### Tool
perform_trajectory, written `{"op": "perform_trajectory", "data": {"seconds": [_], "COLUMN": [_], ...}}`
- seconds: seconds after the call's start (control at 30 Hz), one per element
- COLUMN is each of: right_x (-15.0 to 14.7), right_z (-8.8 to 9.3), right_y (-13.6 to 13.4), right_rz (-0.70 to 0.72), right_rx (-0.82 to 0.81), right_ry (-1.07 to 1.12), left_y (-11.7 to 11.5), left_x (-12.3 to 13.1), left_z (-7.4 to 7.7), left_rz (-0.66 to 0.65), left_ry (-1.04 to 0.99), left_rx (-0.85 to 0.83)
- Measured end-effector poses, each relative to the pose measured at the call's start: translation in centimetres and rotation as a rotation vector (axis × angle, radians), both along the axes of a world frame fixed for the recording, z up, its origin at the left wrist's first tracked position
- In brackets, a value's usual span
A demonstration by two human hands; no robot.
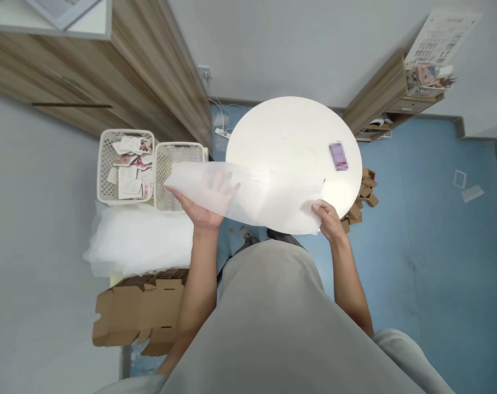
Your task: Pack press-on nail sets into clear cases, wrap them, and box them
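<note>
A thin, see-through white sheet, which looks like packing foam, stretches between my two hands above a round white table. My left hand is open under the sheet's left end, its spread fingers showing through the material and its thumb at the edge. At the other end, my right hand pinches the sheet's corner between thumb and fingers. On the table's right side lies a purple item, pixelated so that its kind cannot be made out. A small dark mark shows near the sheet's right end.
To the left stand a white basket of printed packets and a second white basket. Below them are a stack of white sheets and flattened cardboard boxes. More cardboard pieces lie right of the table. A wooden cabinet rises behind the baskets.
</note>
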State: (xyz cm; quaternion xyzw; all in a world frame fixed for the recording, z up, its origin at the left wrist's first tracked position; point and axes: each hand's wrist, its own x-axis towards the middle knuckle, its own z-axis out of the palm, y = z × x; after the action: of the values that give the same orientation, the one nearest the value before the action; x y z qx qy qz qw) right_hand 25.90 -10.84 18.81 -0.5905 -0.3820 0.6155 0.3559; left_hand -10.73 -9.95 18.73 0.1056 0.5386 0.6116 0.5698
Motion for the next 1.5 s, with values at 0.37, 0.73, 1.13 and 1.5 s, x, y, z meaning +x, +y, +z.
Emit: {"op": "perform_trajectory", "data": {"seconds": [0.37,0.73,1.13,1.5], "right_x": [8.1,7.9,3.7,2.9], "right_z": [-6.4,-15.5,-21.6,-22.4], "right_y": [3.0,0.5,1.4,2.2], "right_rz": [0.040,-0.082,-0.093,-0.123], "right_rx": [-0.073,-0.363,-0.598,-0.561], "right_ry": [0.063,-0.019,0.004,-0.010], "left_y": [10.5,21.3,26.4,17.0], "left_x": [13.3,16.6,12.7,3.7], "left_z": [-6.1,-13.0,-21.8,-21.5], "left_rz": [0.016,-0.338,-0.526,-0.847], "left_ry": [0.080,0.411,0.642,1.089], "left_rx": [-0.109,-0.123,-0.122,-0.156]}}
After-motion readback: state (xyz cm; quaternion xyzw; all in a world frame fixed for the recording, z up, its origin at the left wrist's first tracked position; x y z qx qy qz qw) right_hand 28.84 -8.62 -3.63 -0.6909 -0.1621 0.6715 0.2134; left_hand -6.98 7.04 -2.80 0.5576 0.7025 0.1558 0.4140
